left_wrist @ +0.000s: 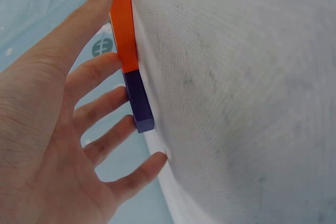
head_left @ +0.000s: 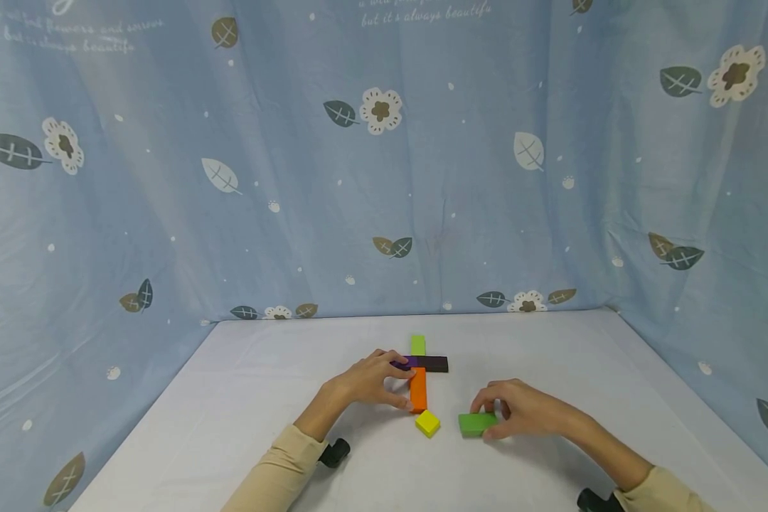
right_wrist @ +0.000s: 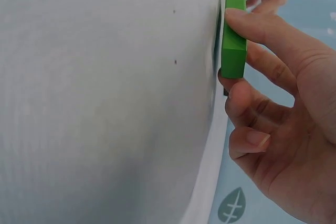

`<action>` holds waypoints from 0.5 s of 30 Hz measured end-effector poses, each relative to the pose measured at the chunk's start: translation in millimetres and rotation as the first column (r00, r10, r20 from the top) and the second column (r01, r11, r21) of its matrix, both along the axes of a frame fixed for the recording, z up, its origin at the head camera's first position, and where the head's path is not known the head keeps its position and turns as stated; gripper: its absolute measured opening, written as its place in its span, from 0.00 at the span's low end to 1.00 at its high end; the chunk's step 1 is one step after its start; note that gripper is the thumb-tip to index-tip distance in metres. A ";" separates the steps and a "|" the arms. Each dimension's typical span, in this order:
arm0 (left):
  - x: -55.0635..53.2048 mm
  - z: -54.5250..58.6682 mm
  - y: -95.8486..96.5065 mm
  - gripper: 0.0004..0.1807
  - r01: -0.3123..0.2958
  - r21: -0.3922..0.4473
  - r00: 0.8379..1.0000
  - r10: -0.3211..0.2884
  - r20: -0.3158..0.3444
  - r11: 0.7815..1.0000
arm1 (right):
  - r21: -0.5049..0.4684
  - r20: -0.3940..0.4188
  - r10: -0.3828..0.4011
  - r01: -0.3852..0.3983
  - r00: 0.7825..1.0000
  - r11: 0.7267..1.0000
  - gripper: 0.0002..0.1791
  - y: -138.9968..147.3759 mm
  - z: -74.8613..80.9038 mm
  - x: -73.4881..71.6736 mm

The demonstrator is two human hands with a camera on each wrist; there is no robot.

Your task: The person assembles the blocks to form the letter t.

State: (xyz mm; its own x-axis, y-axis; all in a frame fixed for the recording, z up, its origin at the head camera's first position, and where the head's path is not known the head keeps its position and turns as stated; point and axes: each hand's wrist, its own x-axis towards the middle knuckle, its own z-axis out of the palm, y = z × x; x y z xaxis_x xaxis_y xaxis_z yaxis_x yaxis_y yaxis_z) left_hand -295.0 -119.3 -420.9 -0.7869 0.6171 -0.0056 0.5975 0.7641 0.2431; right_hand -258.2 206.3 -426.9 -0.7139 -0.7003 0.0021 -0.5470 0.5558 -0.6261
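My right hand pinches a green block between thumb and fingers, low over the white table. In the right wrist view, the thumb lies on one long side of that green block, with fingers on the other. My left hand spreads its fingers along the left of an orange block and a purple block. In the left wrist view, the thumb and index fingertip touch the orange block, with other fingertips at the purple block. A yellow block lies turned cornerwise near the orange block's near end.
Beside the purple block, a black block continues the crosswise row. A light green block stands beyond that row. The white tablecloth meets a blue patterned curtain at the back and sides.
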 end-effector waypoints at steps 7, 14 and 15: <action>-0.4 0.5 0.4 0.36 -0.003 0.000 1.000 0.003 -0.001 1.000 | -0.002 0.007 0.012 -0.012 1.000 1.000 0.16 -4.6 0.1 1.8; -1.0 -0.4 0.3 0.36 -0.006 -0.005 1.000 0.006 0.002 1.000 | 0.010 0.013 0.014 -0.014 1.000 1.000 0.16 -8.9 2.0 4.0; -1.2 -0.6 0.2 0.36 -0.005 -0.002 1.000 0.005 0.002 1.000 | 0.012 0.011 0.014 -0.014 1.000 1.000 0.16 -9.5 2.3 4.4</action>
State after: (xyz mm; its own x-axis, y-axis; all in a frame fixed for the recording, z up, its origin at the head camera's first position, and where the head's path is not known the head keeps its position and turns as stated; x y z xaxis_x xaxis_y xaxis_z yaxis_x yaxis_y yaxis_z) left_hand -296.2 -119.2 -421.4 -0.7900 0.6130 -0.0084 0.5931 0.7676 0.2430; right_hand -253.8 196.8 -424.6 -0.7042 -0.7099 -0.0146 -0.5476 0.5560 -0.6253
